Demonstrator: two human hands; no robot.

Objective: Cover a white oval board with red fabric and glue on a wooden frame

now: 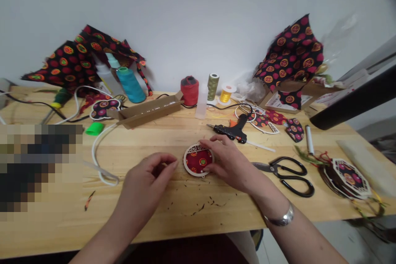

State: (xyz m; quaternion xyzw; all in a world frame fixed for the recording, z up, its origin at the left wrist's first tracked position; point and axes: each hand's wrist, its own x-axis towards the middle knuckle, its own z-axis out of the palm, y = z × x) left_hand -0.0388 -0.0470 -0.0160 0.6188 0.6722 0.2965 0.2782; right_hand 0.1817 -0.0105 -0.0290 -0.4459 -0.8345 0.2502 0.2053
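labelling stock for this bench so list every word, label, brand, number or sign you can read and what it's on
Nothing can be read with certainty.
White panel in the open cardboard box on the right: apparent print, too small and blurred.
Hot glue gun: small red mark, too small to read.
Round wooden frame: fretwork and patterned fabric, no letters visible.

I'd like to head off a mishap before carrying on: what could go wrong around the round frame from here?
The hot glue gun lies just beyond the right hand; if hot, which the picture cannot show, it might burn a knuckle.

The scissors point toward the right wrist, so a sideways move could catch the blades.

Dark scraps lie near the round wooden frame and might cling to its red patterned fabric.
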